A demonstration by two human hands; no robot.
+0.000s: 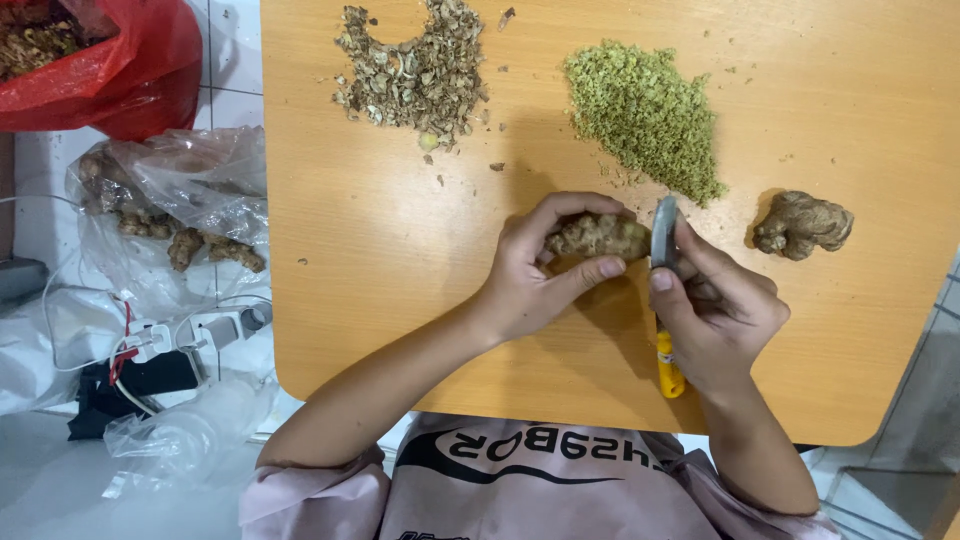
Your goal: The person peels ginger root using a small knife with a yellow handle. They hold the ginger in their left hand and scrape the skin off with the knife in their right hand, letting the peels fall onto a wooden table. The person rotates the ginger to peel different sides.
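Knobby brown ginger root (598, 236) held just above the middle of the wooden table (400, 300), pinched in the left hand (530, 275). Left fingers curled over the top, thumb pressed along the bottom, so closed tight around the root.

Flat grey blade of the knife (664, 232) touching the right end of the root. Yellow handle poking out below the right hand (715, 315). Right hand wrapped shut around the knife, thumb pushed up against the side of the blade.

Could go wrong: a slip of the blade off the bumpy skin and into the left thumb, sitting very close under the root. Could also nick the right thumb, resting right on the metal. A hard push might snap a knob off, or make the root pop out of the pinch.

Both forearms coming in from the bottom edge, elbows wide, wrists bent toward each other, hands meeting over the table.

Farther out: another ginger piece (803, 225) lying alone to the right. Green chopped pile (645, 115) just behind the hands. Brown peel scraps (415, 70) behind and to the left. Off the table on the left, a clear bag of roots (175, 215) and a red bag (110, 60).
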